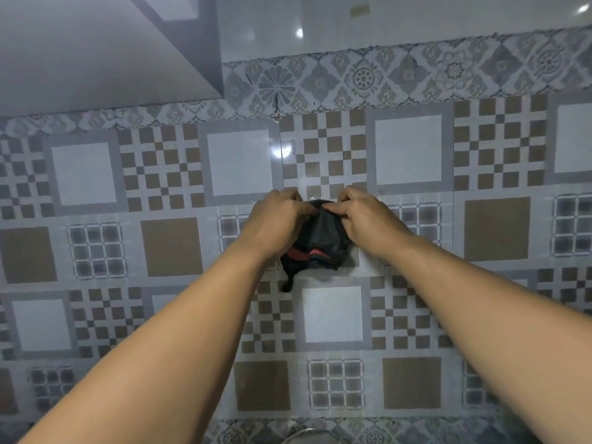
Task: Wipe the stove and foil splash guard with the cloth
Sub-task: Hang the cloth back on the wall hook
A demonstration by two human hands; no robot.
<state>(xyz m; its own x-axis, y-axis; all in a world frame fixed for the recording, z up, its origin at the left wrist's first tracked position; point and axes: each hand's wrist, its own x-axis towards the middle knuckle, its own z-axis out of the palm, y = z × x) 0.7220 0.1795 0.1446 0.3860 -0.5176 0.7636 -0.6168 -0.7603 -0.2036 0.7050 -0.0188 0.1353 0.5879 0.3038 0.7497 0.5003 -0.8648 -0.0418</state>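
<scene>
A dark cloth [320, 241] with a red stripe hangs bunched in front of the tiled wall, at the middle of the head view. My left hand [275, 216] pinches its upper left edge. My right hand [362, 216] pinches its upper right edge, and the two hands almost touch at the top. A thin tail of the cloth dangles down at the lower left. No stove and no foil splash guard are in view.
A glossy patterned tile wall [173, 245] with brown, grey and white squares fills the view. A pale cabinet or hood [96, 49] juts out at the top left. A rounded metal rim [304, 435] shows at the bottom edge.
</scene>
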